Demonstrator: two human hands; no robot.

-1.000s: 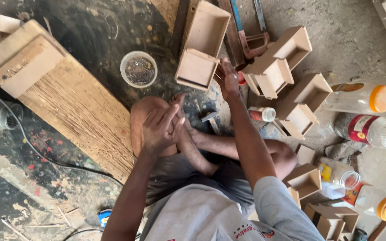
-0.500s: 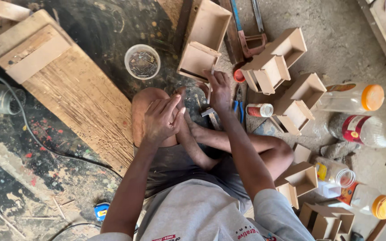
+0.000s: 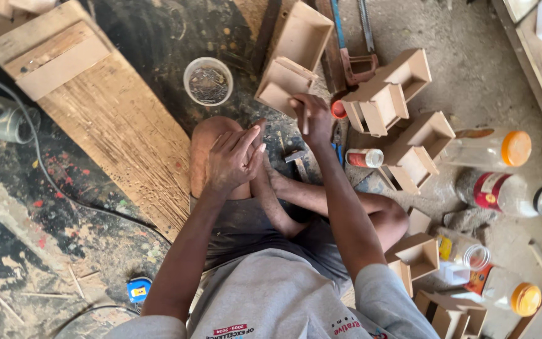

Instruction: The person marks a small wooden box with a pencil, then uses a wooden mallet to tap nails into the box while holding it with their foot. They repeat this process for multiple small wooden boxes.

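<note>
Two hands work apart: the left hand (image 3: 233,157) rests open, flat on the knee (image 3: 208,141); the right hand (image 3: 312,116) seems closed around a thin stick (image 3: 305,120), touching a small wooden box (image 3: 280,85).

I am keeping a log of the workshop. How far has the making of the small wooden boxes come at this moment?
Done: several open light-brown wooden boxes stand assembled on the floor. In hand: the right hand holds a small pale stick over one unfinished wooden box; the left hand rests on the knee. Left: loose box pieces lie by the right leg; the round plastic cup of small metal pieces looks part full.
</note>
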